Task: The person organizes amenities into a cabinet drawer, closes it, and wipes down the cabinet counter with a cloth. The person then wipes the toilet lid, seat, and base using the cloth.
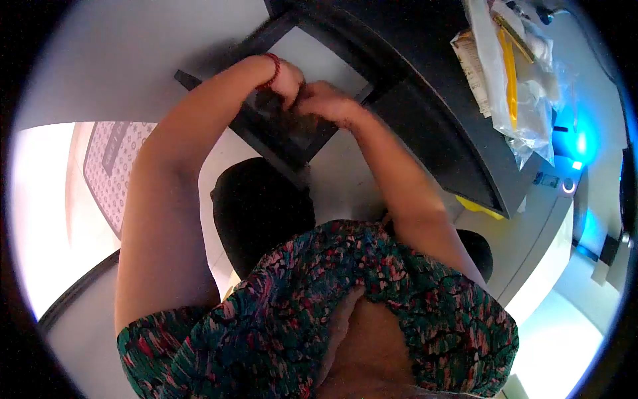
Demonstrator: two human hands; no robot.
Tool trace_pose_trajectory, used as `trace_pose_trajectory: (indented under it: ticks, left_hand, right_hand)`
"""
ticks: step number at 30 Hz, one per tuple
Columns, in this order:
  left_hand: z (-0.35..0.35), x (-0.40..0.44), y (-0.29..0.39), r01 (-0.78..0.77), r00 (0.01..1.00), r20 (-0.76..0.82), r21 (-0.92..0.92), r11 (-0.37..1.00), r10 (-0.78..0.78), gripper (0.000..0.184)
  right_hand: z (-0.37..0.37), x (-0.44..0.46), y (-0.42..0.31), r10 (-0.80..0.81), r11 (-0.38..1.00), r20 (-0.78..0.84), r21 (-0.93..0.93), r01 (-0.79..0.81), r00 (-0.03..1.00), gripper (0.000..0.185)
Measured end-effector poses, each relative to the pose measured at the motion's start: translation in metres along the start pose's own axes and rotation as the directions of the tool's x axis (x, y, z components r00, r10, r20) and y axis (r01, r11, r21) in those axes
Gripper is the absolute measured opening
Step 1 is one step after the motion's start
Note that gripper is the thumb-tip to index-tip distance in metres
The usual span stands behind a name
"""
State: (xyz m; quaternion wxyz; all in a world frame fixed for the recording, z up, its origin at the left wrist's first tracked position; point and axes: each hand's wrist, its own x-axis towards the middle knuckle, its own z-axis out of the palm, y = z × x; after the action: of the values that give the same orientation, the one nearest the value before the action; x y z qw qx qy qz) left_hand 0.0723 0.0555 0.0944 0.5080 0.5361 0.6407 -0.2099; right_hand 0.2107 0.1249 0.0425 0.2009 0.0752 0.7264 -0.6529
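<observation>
black desk (425, 46) curves from twelve round to three o'clock, with a blue light (582, 143) glaring close to three. an open drawer (271, 143), dark-walled, stands at twelve o'clock, just beyond a dark-clad knee (260, 209). left hand (288, 81), red bracelet (274, 70) at the wrist, comes in from eight o'clock with fingers curled downward. right hand (325, 106) comes in from between four and five, fingers bent toward the left. both meet or nearly meet over the drawer; whether either pinches anything cannot be told, the drawer's inside being dim and blurred. arms converge, in this inspector's judgement, to let both hands serve one spot. plastic packaging (531, 126) lies at two o'clock, presumably set there out of the hands' way.
</observation>
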Motion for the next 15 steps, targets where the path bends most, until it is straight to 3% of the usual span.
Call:
trace_pose_trajectory:
  ticks: [1, 2, 3, 4, 5, 6, 7, 8, 9, 10, 11, 12, 13, 14, 15]
  left_hand:
    - [-0.002, -0.001, -0.005, 0.067, 0.99, -0.115, -0.126, 0.99, -0.082, 0.044]
    - [-0.003, -0.003, -0.012, -0.017, 0.954, -0.3, -0.036, 0.999, 0.005, 0.044]
    - [-0.005, 0.01, -0.027, -0.011, 0.911, -0.412, -0.072, 0.997, -0.02, 0.047]
    - [-0.003, 0.017, -0.033, -0.009, 0.855, -0.516, -0.11, 0.994, -0.049, 0.051]
    - [0.001, 0.026, -0.038, -0.008, 0.857, -0.512, -0.116, 0.993, -0.053, 0.051]
    - [0.004, 0.028, -0.036, -0.004, 0.748, -0.66, -0.108, 0.994, -0.068, 0.053]
    - [0.005, 0.031, -0.035, -0.001, 0.613, -0.786, -0.102, 0.995, -0.08, 0.056]
    - [0.008, 0.03, -0.034, 0.0, 0.614, -0.785, -0.109, 0.994, -0.086, 0.056]
    - [0.011, 0.03, -0.032, 0.024, 0.654, -0.756, 0.007, 1.0, -0.01, 0.054]
    - [0.012, 0.018, -0.019, 0.039, 0.696, -0.715, 0.126, 0.991, 0.063, 0.053]
    - [0.012, 0.006, -0.007, 0.046, 0.785, -0.613, 0.209, 0.977, 0.094, 0.05]
    - [0.016, 0.018, -0.011, 0.044, 0.786, -0.611, 0.208, 0.977, 0.094, 0.05]
    - [0.022, 0.04, -0.019, 0.058, 0.859, -0.505, 0.25, 0.967, 0.079, 0.047]
    - [0.025, 0.052, -0.024, 0.068, 0.917, -0.394, 0.292, 0.954, 0.055, 0.043]
    - [0.029, 0.051, -0.019, 0.121, 0.956, -0.292, 0.33, 0.936, -0.021, 0.038]
  right_hand:
    - [-0.004, 0.001, 0.001, 0.041, 0.999, -0.188, -0.019, -0.045, 0.981, 0.026]
    - [-0.008, 0.003, 0.002, 0.076, 0.995, -0.371, -0.03, -0.094, 0.926, 0.027]
    - [-0.015, 0.006, 0.005, 0.08, 0.995, -0.368, -0.027, -0.097, 0.927, 0.027]
    - [-0.022, 0.011, 0.008, -0.001, 0.98, -0.523, -0.171, -0.103, 0.852, 0.03]
    - [-0.023, 0.014, 0.012, -0.106, 0.942, -0.648, -0.308, -0.132, 0.754, 0.034]
    - [-0.02, 0.016, 0.014, -0.102, 0.943, -0.644, -0.306, -0.132, 0.759, 0.034]
    - [-0.017, 0.016, 0.015, -0.268, 0.847, -0.647, -0.511, -0.146, 0.714, 0.04]
    - [-0.014, 0.016, 0.015, -0.432, 0.705, -0.607, -0.688, -0.17, 0.667, 0.047]
    - [-0.006, 0.014, 0.012, -0.353, 0.646, -0.557, -0.726, -0.235, 0.752, 0.056]
    - [0.0, 0.014, 0.012, -0.347, 0.647, -0.556, -0.725, -0.237, 0.755, 0.056]
    - [0.005, 0.014, 0.01, -0.233, 0.551, -0.437, -0.795, -0.253, 0.869, 0.052]
    - [0.011, 0.014, 0.009, -0.093, 0.45, -0.316, -0.859, -0.243, 0.944, 0.048]
    - [0.021, 0.011, 0.002, -0.061, 0.54, -0.334, -0.804, -0.251, 0.94, 0.041]
    - [0.025, 0.018, 0.006, -0.061, 0.54, -0.333, -0.804, -0.249, 0.941, 0.041]
    - [0.031, 0.023, 0.006, -0.01, 0.583, -0.212, -0.795, -0.167, 0.977, 0.037]
